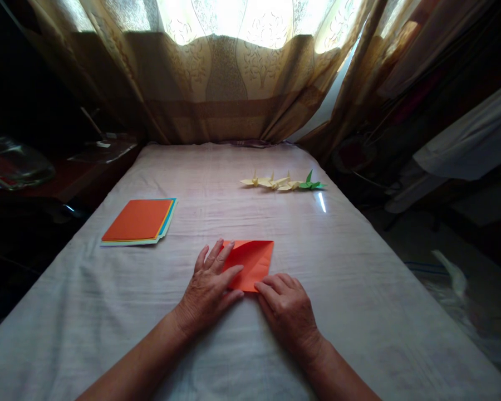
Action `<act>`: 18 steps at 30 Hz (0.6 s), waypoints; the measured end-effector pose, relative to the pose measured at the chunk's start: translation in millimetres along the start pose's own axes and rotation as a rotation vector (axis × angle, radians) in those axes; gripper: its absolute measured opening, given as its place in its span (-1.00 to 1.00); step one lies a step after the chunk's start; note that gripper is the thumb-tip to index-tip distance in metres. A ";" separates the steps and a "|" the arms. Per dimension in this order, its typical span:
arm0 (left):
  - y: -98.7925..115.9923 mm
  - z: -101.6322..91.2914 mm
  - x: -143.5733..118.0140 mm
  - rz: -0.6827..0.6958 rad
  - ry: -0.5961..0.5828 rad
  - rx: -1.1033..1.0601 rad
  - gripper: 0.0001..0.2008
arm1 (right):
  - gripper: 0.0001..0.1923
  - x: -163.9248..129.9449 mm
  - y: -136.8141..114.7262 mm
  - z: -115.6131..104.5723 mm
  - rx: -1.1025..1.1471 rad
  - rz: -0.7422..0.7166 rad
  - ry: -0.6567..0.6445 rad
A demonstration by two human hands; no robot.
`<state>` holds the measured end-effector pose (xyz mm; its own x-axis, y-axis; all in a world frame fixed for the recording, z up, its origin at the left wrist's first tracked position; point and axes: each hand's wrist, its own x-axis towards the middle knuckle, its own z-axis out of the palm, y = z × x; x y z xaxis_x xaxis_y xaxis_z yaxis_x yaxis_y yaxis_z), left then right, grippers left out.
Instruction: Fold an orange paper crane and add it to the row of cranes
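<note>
A folded orange paper [253, 259] lies flat on the cloth-covered table [359, 312] in front of me. My left hand [211, 287] rests on its left part, fingers spread and pressing it down. My right hand [288, 309] is at the paper's lower right corner, fingertips touching the edge. Neither hand lifts the sheet.
A stack of coloured paper sheets [140, 221] with an orange one on top lies at the left. Several folded paper cranes [281, 182], yellow and one green, sit in a row farther back. Curtains [234, 72] hang behind the table. Dark clutter flanks both sides.
</note>
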<state>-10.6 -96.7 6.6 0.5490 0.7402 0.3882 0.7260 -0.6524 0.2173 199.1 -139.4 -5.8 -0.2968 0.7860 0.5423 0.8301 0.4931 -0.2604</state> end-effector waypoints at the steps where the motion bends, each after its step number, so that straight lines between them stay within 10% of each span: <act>1: -1.2 0.4 -0.3 -0.009 0.003 -0.004 -0.64 | -0.88 0.2 0.3 -0.1 -0.002 -0.002 -0.002; 18: -21.5 9.4 2.1 0.163 0.023 -0.075 -0.81 | -0.87 16.6 33.9 2.3 -0.147 -0.139 0.061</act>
<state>-21.1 -79.5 -5.7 0.6470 0.6202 0.4436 0.5946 -0.7746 0.2156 221.2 -108.8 -7.4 -0.3879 0.6877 0.6137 0.8443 0.5321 -0.0626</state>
